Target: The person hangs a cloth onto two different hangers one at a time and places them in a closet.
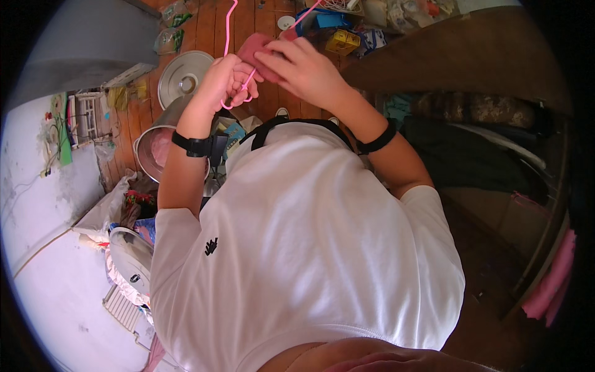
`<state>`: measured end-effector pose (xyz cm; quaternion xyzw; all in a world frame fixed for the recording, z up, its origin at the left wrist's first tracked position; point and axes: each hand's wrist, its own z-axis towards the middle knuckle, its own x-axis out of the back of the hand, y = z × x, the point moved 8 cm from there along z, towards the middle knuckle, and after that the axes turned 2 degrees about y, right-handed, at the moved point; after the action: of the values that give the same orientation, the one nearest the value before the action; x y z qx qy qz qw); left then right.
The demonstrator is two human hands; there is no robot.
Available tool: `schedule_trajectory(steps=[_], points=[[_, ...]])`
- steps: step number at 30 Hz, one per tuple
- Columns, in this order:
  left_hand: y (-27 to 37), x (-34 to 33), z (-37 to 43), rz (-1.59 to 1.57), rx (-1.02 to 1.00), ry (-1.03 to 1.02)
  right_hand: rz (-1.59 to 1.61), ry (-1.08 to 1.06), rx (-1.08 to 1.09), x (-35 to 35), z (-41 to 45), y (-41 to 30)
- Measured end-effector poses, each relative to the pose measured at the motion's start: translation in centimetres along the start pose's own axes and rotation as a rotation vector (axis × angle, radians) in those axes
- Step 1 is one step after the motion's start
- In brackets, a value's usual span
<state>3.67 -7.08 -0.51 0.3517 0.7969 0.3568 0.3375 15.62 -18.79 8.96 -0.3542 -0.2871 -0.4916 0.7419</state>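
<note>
My left hand (234,83) has its fingers curled around a pink clothes hanger (228,28) near its twisted neck. The hanger's hook (227,106) hangs out below these fingers, pointing back to my body. One thin arm of the hanger runs up to the top rim, and another runs up at the right. My right hand (304,69) lies over a dark pink cloth (253,49), fingertips bent onto it, and touches or nearly touches my left fingers. The cloth is bunched against the hanger; part of it is hidden under the right hand.
On the plank floor (204,32) at the left stand a round metal lid (186,80) and a metal pot (148,153) with something pink inside. A yellow box (343,42) and bags lie at the top right. Dark clothes (465,153) fill an open compartment at the right.
</note>
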Motion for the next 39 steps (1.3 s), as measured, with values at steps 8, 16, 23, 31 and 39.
schedule_trajectory(steps=[8, 16, 23, 31, 39], points=[[0.5, -0.8, -0.5, 0.059, 0.034, -0.012, -0.243, 0.021, -0.186, -0.1, -0.9, 5.6], [-0.2, -0.8, -0.2, -0.044, 0.073, -0.087, -0.149, 0.023, -0.001, 0.1, -0.1, 1.6], [0.7, -1.3, -0.1, 0.08, 0.067, -0.11, -0.3, 0.107, 0.05, -0.3, 0.5, 1.8], [4.2, -3.6, -0.2, -0.234, -0.15, -0.231, -0.315, 0.262, -0.055, 1.4, -0.1, 6.5], [1.5, -0.6, 2.2, -0.039, -0.153, -0.114, 0.015, 0.375, -0.392, 1.7, -1.9, 10.8]])
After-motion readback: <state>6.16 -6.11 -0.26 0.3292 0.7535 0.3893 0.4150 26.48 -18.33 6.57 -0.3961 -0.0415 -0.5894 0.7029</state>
